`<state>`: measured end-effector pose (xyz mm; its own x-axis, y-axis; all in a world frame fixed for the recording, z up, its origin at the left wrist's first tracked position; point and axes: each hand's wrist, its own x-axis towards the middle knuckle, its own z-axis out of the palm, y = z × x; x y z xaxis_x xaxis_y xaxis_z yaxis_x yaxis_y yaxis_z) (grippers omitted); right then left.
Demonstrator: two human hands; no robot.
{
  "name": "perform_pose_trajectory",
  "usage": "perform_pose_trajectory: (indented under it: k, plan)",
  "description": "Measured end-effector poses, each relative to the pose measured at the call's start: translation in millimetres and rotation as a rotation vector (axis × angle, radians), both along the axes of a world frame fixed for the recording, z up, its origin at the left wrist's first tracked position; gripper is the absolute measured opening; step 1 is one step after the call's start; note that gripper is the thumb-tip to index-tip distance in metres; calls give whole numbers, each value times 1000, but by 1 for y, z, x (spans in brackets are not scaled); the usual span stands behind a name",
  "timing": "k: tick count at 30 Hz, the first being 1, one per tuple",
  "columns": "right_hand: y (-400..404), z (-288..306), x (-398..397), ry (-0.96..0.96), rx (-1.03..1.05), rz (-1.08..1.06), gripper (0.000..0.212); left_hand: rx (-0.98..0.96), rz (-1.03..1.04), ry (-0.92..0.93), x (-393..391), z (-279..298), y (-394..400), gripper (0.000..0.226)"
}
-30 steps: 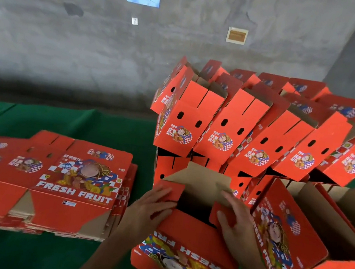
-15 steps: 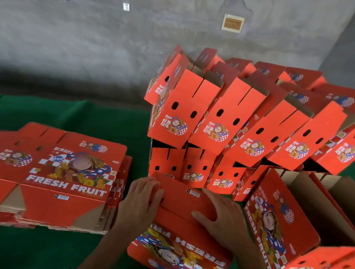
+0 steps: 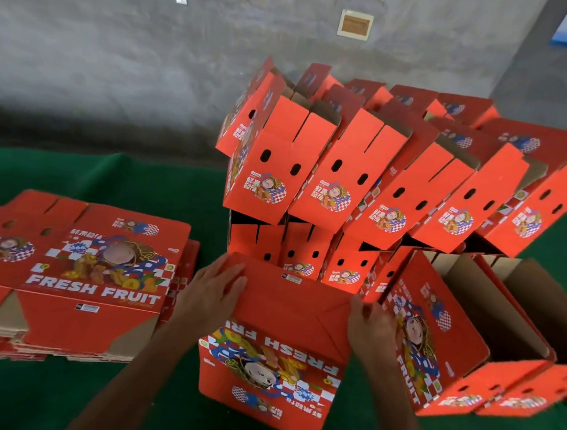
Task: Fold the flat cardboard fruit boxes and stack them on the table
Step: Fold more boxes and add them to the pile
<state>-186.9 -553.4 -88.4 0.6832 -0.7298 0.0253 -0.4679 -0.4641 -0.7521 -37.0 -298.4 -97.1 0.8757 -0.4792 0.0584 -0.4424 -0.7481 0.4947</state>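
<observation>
A red folded fruit box [image 3: 272,368] stands upside down on the green table [image 3: 34,398] in front of me, its closed bottom flaps facing up. My left hand [image 3: 212,290] lies with straight fingers on the box's top left corner. My right hand [image 3: 373,326] is at the top right edge, its fingers curled over that edge. A pile of flat unfolded boxes [image 3: 85,282] lies to the left. Behind the box rises a two-tier stack of folded boxes [image 3: 369,179], tilted leftward.
Two folded boxes [image 3: 468,333] lie on their sides at the right, open ends up, close to my right hand. A grey concrete wall [image 3: 116,48] stands behind the table.
The bottom flaps were open a second ago; both hands pressed them closed. Now the hands have slid apart to the box's left and right top edges.
</observation>
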Motion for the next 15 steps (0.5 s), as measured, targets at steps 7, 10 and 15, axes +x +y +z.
perform_pose_trajectory:
  k: [7,10,15]
  plan:
    - [-14,-18,-29,278,638,71,52,-3,1,28,8,-8,1,61]
    - [-8,-32,-44,506,672,199,25,-38,-12,60,16,-10,11,58]
    - [-1,-27,-52,313,828,206,24,-110,19,77,19,-10,28,55]
